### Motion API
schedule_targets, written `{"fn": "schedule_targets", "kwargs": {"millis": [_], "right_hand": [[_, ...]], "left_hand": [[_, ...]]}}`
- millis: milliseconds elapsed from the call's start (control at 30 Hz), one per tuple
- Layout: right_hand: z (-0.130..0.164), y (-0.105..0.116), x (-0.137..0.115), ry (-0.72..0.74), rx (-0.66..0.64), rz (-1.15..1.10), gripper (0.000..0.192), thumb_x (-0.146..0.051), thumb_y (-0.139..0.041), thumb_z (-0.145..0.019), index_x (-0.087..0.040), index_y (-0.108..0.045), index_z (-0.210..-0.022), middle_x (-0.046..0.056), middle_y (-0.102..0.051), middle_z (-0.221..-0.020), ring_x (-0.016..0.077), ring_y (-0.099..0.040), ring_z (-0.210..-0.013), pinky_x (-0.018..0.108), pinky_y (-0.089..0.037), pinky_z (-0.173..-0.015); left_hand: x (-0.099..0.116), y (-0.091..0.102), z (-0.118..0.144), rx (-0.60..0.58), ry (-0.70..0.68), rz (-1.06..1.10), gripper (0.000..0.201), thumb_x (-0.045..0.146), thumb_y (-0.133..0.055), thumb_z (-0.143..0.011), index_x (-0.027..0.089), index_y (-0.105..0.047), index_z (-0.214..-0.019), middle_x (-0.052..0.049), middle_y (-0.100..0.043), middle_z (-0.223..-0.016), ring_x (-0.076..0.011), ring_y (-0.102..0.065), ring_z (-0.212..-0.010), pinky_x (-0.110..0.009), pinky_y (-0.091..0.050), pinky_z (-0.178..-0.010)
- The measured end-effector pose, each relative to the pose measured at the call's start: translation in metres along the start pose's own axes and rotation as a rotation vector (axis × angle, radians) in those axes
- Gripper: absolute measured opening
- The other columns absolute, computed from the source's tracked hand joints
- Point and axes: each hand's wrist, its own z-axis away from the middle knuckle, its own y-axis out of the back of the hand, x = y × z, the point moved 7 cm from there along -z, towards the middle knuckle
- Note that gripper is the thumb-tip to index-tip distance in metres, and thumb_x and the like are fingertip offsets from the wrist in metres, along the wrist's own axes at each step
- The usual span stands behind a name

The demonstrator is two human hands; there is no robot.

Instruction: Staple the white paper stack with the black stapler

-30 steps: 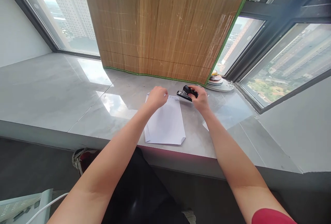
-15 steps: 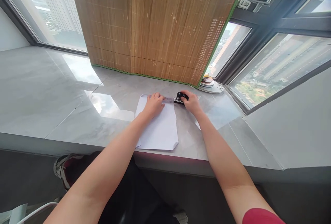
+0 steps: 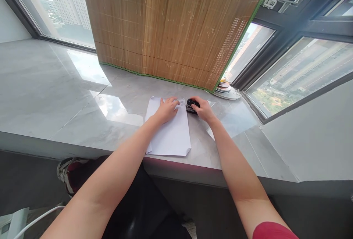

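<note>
A stack of white paper sheets (image 3: 169, 136) lies on the grey marble sill (image 3: 55, 95) in front of me. My left hand (image 3: 165, 109) rests flat on the paper near its far edge, fingers spread. My right hand (image 3: 202, 109) presses down on a black stapler (image 3: 191, 105) that sits at the paper's far right corner. The stapler's front end is partly hidden under my fingers.
A bamboo blind (image 3: 171, 29) with a green border hangs down to the sill behind the paper. A small stack of plates (image 3: 227, 90) sits at the right by the window frame. Another white sheet (image 3: 213, 133) lies under my right forearm. The sill's front edge runs just below the paper.
My right hand brought the stapler down from above the sill onto the paper's far right corner and now presses it. My left hand slid slightly onto the sheet's top edge.
</note>
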Motion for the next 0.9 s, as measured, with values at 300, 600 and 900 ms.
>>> {"fn": "schedule_targets", "kwargs": {"millis": [300, 600, 900], "right_hand": [[-0.001, -0.001, 0.0, 0.02, 0.003, -0.014, 0.04, -0.031, -0.056, -0.091, -0.023, -0.073, -0.126, 0.009, -0.079, -0.12, 0.0318, -0.07, -0.113, 0.051, -0.052, -0.107], [0.0, -0.003, -0.007, 0.026, 0.002, -0.044, 0.04, -0.034, -0.055, -0.092, -0.021, -0.074, -0.126, 0.009, -0.079, -0.12, 0.0302, -0.071, -0.112, 0.048, -0.054, -0.106], [-0.002, -0.009, -0.01, 0.024, 0.062, -0.061, 0.041, -0.043, -0.054, -0.102, -0.025, -0.078, -0.13, 0.005, -0.079, -0.128, 0.0278, -0.072, -0.121, 0.045, -0.054, -0.112]], "left_hand": [[0.007, -0.016, 0.006, -0.285, -0.181, -0.031, 0.059, 0.048, -0.04, -0.112, 0.035, -0.039, -0.169, -0.009, -0.022, -0.182, -0.0361, -0.016, -0.169, -0.064, -0.012, -0.134], [0.019, -0.019, 0.011, -0.31, -0.216, -0.015, 0.055, 0.051, -0.042, -0.111, 0.043, -0.047, -0.165, -0.004, -0.018, -0.183, -0.0383, -0.01, -0.17, -0.071, -0.008, -0.132], [0.024, -0.026, 0.011, -0.287, -0.195, -0.002, 0.055, 0.053, -0.045, -0.108, 0.043, -0.05, -0.162, -0.006, -0.024, -0.182, -0.0371, -0.011, -0.17, -0.071, -0.007, -0.132]]}}
